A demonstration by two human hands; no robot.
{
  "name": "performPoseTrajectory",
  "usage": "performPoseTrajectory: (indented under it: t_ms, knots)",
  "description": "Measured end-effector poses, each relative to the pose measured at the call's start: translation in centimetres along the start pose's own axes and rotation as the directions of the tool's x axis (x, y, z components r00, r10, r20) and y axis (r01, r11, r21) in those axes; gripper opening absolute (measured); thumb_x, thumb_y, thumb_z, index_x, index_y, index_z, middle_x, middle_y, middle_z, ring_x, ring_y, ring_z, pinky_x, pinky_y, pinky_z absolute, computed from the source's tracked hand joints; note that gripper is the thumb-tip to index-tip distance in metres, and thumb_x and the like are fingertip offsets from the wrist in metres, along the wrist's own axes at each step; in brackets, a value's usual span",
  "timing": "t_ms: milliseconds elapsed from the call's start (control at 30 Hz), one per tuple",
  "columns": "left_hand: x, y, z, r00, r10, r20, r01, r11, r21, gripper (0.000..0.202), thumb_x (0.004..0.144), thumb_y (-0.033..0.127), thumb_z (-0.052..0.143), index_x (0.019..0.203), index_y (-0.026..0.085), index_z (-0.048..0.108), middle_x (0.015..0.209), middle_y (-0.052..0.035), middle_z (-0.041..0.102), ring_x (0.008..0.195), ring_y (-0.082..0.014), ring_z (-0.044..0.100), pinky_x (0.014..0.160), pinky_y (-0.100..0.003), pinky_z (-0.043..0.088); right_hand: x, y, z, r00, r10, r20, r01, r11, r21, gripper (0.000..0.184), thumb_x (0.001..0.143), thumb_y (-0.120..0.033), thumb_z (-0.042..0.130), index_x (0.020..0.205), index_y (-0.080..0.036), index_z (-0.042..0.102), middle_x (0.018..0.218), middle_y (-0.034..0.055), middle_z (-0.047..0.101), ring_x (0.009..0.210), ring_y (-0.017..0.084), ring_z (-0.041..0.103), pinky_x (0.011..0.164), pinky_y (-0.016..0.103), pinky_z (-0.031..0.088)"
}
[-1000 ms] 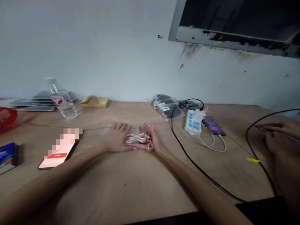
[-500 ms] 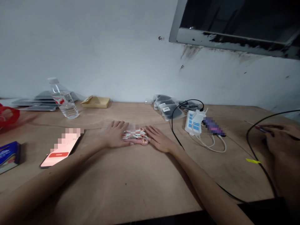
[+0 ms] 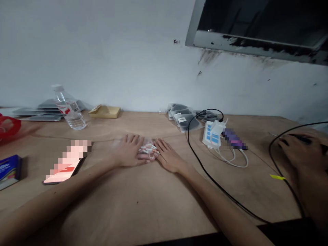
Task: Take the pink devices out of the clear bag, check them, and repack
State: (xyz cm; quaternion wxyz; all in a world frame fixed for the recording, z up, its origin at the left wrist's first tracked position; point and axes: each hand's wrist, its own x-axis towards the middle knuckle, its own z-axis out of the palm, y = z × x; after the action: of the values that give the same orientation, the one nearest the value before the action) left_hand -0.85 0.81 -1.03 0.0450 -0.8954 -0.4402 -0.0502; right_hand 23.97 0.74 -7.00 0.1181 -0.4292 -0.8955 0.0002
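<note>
Two-handed now, just below centre frame, resting on a plastic bag (image 3: 151, 155) of small sticks (image 3: 148, 148), with left hand (image 3: 130, 151) flat on its left, right hand (image 3: 168, 156) flat on its right, fingers unclenched!

sticks (image 3: 148, 148): white, orange | power strip (image 3: 213, 135): white, blue patches | box (image 3: 109, 112): yellow | cable (image 3: 189, 137): black

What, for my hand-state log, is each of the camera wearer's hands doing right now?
Left hand: open, palm down over the clear plastic packet of white-and-orange pieces.
Right hand: open, palm down, fingertips at the packet's right edge.
</note>
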Motion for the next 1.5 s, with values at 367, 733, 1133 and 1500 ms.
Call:
performPoseTrajectory:
  t_ms: [367, 733, 1133, 1500]
  knots:
    - [0.2, -0.1, -0.1, 0.998, 0.001, 0.059, 0.0, 1.0, -0.02, 0.102, 0.08, 0.081, 0.05, 0.151, 0.008, 0.038, 0.157, -0.0273, 0.036, 0.146, -0.0466, 0.031, 0.116, -0.063, 0.022, 0.4, -0.8, -0.9, 0.997, -0.077, 0.032, 0.074, 0.994, 0.084, 0.068, 0.108, -0.051, 0.018, 0.158, -0.006, 0.031, 0.167, 0.0183, 0.017, 0.157, 0.03, 0.01, 0.127, 0.053, 0.017]
    - [0.3, -2.2, -0.4, 0.983, 0.177, -0.045, -0.182, 0.968, -0.173, 0.084, 0.086, 0.077, 0.049, 0.143, 0.016, 0.046, 0.141, -0.0202, 0.054, 0.132, -0.0388, 0.048, 0.109, -0.053, 0.035, -0.1, 1.7, -2.2, 0.997, 0.022, 0.07, -0.036, 0.979, 0.2, 0.062, 0.105, -0.061, 0.029, 0.156, -0.028, 0.039, 0.168, 0.0065, 0.021, 0.156, 0.031, 0.016, 0.124, 0.056, 0.021]
    - [0.4, -1.8, -0.4, 0.971, 0.226, -0.076, -0.237, 0.953, -0.187, 0.078, 0.086, 0.077, 0.051, 0.138, 0.018, 0.05, 0.135, -0.0175, 0.056, 0.128, -0.0365, 0.05, 0.109, -0.05, 0.036, 0.0, 1.4, -2.7, 0.999, 0.008, 0.054, -0.021, 0.97, 0.24, 0.067, 0.1, -0.066, 0.039, 0.153, -0.025, 0.045, 0.165, 0.0117, 0.029, 0.154, 0.032, 0.024, 0.123, 0.055, 0.024]
    - [0.3, -0.5, 0.0, 0.983, 0.17, -0.075, -0.182, 0.959, -0.216, 0.081, 0.082, 0.075, 0.056, 0.142, 0.022, 0.048, 0.137, -0.0163, 0.056, 0.131, -0.039, 0.048, 0.11, -0.055, 0.035, 0.9, -0.5, -1.4, 0.989, 0.112, -0.092, -0.076, 0.941, 0.329, 0.051, 0.101, -0.059, 0.046, 0.129, -0.024, 0.07, 0.162, 0.0119, 0.037, 0.15, 0.034, 0.033, 0.119, 0.056, 0.032]
